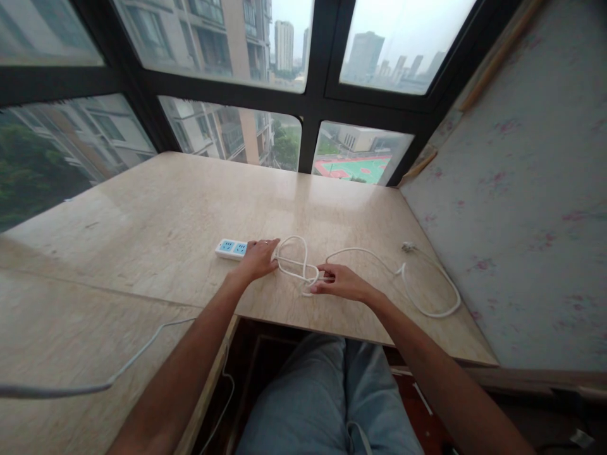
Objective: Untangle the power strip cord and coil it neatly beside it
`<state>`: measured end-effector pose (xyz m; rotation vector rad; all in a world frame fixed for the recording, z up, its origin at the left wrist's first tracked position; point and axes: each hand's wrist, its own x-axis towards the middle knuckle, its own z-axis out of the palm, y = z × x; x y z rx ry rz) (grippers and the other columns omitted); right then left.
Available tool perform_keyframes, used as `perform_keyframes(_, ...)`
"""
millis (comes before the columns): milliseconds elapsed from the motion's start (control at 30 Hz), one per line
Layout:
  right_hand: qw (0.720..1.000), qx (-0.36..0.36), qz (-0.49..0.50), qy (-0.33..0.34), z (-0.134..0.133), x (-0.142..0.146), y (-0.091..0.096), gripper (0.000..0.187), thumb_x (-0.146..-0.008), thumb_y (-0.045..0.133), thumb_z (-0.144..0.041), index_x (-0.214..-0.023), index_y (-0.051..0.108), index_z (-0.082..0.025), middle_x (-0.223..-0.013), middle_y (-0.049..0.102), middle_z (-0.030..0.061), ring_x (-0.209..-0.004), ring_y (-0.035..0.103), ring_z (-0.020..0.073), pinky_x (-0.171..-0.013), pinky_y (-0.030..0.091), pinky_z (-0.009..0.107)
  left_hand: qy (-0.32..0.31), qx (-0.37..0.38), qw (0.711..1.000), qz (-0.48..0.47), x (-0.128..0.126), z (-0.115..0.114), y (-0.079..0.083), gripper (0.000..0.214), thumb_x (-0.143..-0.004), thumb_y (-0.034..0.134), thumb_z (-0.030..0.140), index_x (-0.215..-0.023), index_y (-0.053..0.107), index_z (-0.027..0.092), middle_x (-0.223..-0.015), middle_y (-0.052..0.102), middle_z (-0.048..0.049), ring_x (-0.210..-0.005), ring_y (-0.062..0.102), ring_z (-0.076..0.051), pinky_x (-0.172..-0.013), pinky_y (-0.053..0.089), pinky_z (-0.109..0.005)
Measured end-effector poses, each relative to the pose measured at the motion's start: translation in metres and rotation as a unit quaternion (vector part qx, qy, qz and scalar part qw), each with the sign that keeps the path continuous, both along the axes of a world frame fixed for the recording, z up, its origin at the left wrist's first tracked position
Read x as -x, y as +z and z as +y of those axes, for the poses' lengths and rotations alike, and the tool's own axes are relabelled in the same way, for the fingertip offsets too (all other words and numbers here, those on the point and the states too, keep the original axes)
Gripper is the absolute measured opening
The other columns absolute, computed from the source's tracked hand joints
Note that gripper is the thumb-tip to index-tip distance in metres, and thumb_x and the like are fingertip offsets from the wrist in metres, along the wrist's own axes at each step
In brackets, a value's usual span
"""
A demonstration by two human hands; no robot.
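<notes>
A white power strip (231,249) with blue sockets lies on the pale marble-patterned surface. My left hand (260,259) is closed over its right end, hiding that part. From there a white cord (298,275) runs in overlapping loops between my two hands. My right hand (345,282) has its thumb and fingers closed around the right side of these loops. Beyond it, the cord curves away to the right in a wide bend, and its plug (408,247) rests close to the wall.
The marble-patterned surface (190,202) reaches back to dark-framed windows (308,120). A flowered wall (531,208) bounds it on the right. Another grey-white cable (135,363) crosses the lower left. My legs (327,392) are below the front edge.
</notes>
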<state>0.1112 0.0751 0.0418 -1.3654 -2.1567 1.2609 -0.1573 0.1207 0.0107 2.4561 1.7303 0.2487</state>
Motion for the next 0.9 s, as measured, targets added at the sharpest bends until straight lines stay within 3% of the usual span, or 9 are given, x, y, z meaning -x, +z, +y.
perform_keyframes(100, 0.999, -0.029, -0.041, 0.019, 0.000, -0.003, -0.004, 0.040, -0.073, 0.068, -0.051, -0.091, 0.071, -0.016, -0.067, 0.051, -0.0015, -0.063, 0.045, 0.0100, -0.057, 0.030, 0.022, -0.001, -0.004, 1.000, 0.011, 0.004, 0.003, 0.005, 0.066, -0.076, 0.058, 0.033, -0.138, 0.046, 0.012, -0.124, 0.059, -0.0133, -0.113, 0.055, -0.030, -0.098, 0.033, -0.044)
perform_keyframes(267, 0.988, -0.072, -0.135, 0.007, -0.003, -0.008, -0.008, 0.030, -0.077, 0.067, -0.045, -0.073, 0.069, -0.015, -0.060, 0.053, -0.0017, -0.059, 0.048, 0.0103, -0.055, 0.027, 0.023, 0.001, -0.050, 0.997, -0.064, 0.007, -0.001, 0.008, 0.044, -0.075, 0.060, 0.035, -0.116, 0.066, 0.020, -0.106, 0.067, -0.0062, -0.098, 0.061, -0.025, -0.088, 0.040, -0.038)
perform_keyframes(367, 0.972, -0.141, -0.188, 0.010, -0.006, -0.009, -0.009, 0.025, -0.084, 0.060, -0.039, -0.077, 0.071, -0.018, -0.064, 0.060, 0.0003, -0.061, 0.052, 0.0113, -0.059, 0.029, 0.023, 0.006, -0.106, 0.980, -0.166, 0.005, -0.004, 0.012, 0.042, -0.075, 0.061, 0.034, -0.114, 0.068, 0.019, -0.102, 0.068, -0.0051, -0.091, 0.062, -0.021, -0.085, 0.044, -0.033)
perform_keyframes(433, 0.940, -0.232, -0.251, -0.007, -0.008, -0.010, -0.011, 0.024, -0.088, 0.054, -0.033, -0.081, 0.072, -0.018, -0.068, 0.065, 0.0035, -0.063, 0.056, 0.0135, -0.063, 0.031, 0.025, 0.018, -0.130, 0.965, -0.225, 0.004, -0.005, 0.017, 0.044, -0.074, 0.062, 0.033, -0.114, 0.067, 0.016, -0.103, 0.068, -0.0061, -0.092, 0.063, -0.020, -0.086, 0.046, -0.032)
perform_keyframes(567, 0.859, -0.378, -0.321, -0.124, -0.006, -0.017, -0.018, 0.029, -0.092, 0.048, -0.029, -0.110, 0.070, -0.022, -0.078, 0.069, 0.0081, -0.067, 0.060, 0.0181, -0.068, 0.031, 0.031, 0.047, -0.128, 0.949, -0.286, 0.001, -0.011, 0.028, 0.042, -0.071, 0.065, 0.033, -0.108, 0.068, 0.014, -0.100, 0.069, -0.0063, -0.088, 0.064, -0.019, -0.081, 0.048, -0.029)
perform_keyframes(667, 0.835, -0.399, -0.299, -0.230, -0.002, -0.022, -0.024, 0.037, -0.096, 0.042, -0.033, -0.123, 0.065, -0.021, -0.076, 0.068, 0.0112, -0.065, 0.060, 0.0190, -0.066, 0.033, 0.031, 0.046, -0.125, 0.948, -0.290, -0.002, -0.017, 0.031, 0.036, -0.071, 0.065, 0.032, -0.103, 0.069, 0.016, -0.091, 0.069, -0.0044, -0.080, 0.063, -0.017, -0.075, 0.048, -0.028)
perform_keyframes(733, 0.845, -0.367, -0.262, -0.289, 0.002, -0.024, -0.026, 0.040, -0.096, 0.041, -0.035, -0.127, 0.062, -0.019, -0.074, 0.068, 0.0118, -0.067, 0.062, 0.0202, -0.066, 0.036, 0.031, 0.042, -0.142, 0.946, -0.288, -0.004, -0.020, 0.029, 0.031, -0.071, 0.065, 0.032, -0.097, 0.069, 0.015, -0.088, 0.069, -0.0045, -0.077, 0.062, -0.017, -0.073, 0.048, -0.029)
perform_keyframes(800, 0.889, -0.297, -0.181, -0.299, 0.006, -0.026, -0.025, 0.042, -0.094, 0.045, -0.033, -0.133, 0.056, -0.018, -0.076, 0.068, 0.0088, -0.072, 0.064, 0.0203, -0.069, 0.041, 0.030, 0.037, -0.161, 0.945, -0.282, -0.005, -0.021, 0.025, 0.028, -0.071, 0.065, 0.031, -0.093, 0.069, 0.014, -0.088, 0.069, -0.0049, -0.077, 0.061, -0.017, -0.074, 0.047, -0.030)
perform_keyframes(900, 0.972, -0.123, -0.027, -0.201, 0.010, -0.032, -0.015, 0.056, -0.085, 0.055, -0.022, -0.140, 0.045, -0.013, -0.082, 0.070, 0.0056, -0.077, 0.066, 0.0179, -0.079, 0.047, 0.030, 0.037, -0.196, 0.937, -0.288, -0.008, -0.024, 0.020, 0.032, -0.072, 0.065, 0.029, -0.100, 0.069, 0.014, -0.097, 0.069, -0.0051, -0.086, 0.062, -0.018, -0.081, 0.047, -0.031)
